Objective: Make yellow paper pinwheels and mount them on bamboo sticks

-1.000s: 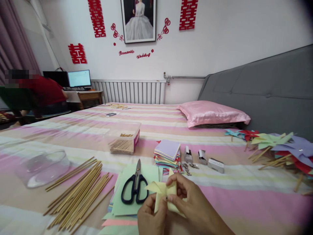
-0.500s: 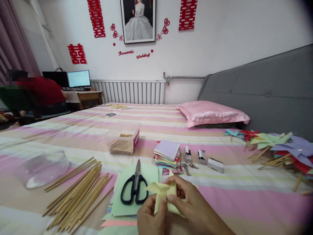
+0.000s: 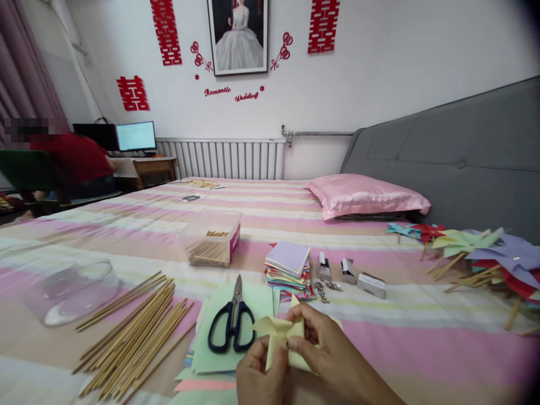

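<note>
A pale yellow paper pinwheel (image 3: 278, 331), its corners folded inward, is between my two hands near the bottom centre. My left hand (image 3: 259, 371) is closed on its left side, thumb pressed near the middle. On the right side my right hand (image 3: 320, 346) pinches the paper with thumb and fingers. A tiny dark thing, too small to make out, shows between the thumb tips. Just left of the pinwheel, scissors (image 3: 233, 323) with dark blue handles lie closed on green paper sheets (image 3: 211, 363).
Wooden sticks (image 3: 139, 343) and a clear plastic lid (image 3: 76, 292) lie left. Beyond are a stick-filled clear box (image 3: 213, 242), stacked paper squares (image 3: 289, 261), small metal fasteners (image 3: 323, 292) and small boxes (image 3: 371, 285). Finished pinwheels (image 3: 468, 242) lie right. A person (image 3: 76, 157) sits far left.
My hands stay almost in place around the pinwheel. Its upper left flap has shifted slightly. The seated person's upper body has moved a little.
</note>
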A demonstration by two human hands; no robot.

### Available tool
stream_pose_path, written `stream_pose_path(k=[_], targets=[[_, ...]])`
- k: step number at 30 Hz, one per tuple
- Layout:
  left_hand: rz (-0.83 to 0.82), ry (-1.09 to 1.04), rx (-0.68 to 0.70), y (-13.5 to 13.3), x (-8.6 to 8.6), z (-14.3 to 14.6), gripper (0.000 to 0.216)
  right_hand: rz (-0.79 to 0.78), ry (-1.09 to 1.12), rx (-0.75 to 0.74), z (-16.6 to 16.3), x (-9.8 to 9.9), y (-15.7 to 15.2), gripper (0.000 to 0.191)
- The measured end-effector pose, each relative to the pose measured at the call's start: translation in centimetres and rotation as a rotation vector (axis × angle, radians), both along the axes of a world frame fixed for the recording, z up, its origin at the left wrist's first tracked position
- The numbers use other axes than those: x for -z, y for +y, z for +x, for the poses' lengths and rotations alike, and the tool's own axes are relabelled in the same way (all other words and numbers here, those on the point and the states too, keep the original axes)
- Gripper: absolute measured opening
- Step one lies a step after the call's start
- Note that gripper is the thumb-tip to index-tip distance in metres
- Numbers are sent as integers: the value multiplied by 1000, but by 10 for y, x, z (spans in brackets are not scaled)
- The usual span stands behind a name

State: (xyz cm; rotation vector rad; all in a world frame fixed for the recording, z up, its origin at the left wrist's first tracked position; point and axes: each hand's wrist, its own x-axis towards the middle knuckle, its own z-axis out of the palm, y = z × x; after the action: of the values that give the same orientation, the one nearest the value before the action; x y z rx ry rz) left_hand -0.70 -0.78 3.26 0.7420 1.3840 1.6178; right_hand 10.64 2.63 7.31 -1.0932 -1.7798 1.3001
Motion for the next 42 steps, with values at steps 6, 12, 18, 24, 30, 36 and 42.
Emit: stream_pose_path(k=[6,12,18,24,30,36,42], targets=[[-6,17,-2,0,-1,0,27,-25,14,-2,0,4,1,18],[23,40,6,1,8,-2,23,-20,0,-3,0,5,1,18],[37,-7,18,2,9,0,22,-9,-14,6,1,6,0,19],[40,-22,23,1,6,1,20,12,-21,-1,1,4,0,19],[40,-29,28,3,12,0,22,18,-36,2,2,2,0,18],[44,2,19,3,13,0,23,20,-43,3,1,1,-1,17],[57,7,12,3,13,0,23,17,-57,9,1,1,-1,16]])
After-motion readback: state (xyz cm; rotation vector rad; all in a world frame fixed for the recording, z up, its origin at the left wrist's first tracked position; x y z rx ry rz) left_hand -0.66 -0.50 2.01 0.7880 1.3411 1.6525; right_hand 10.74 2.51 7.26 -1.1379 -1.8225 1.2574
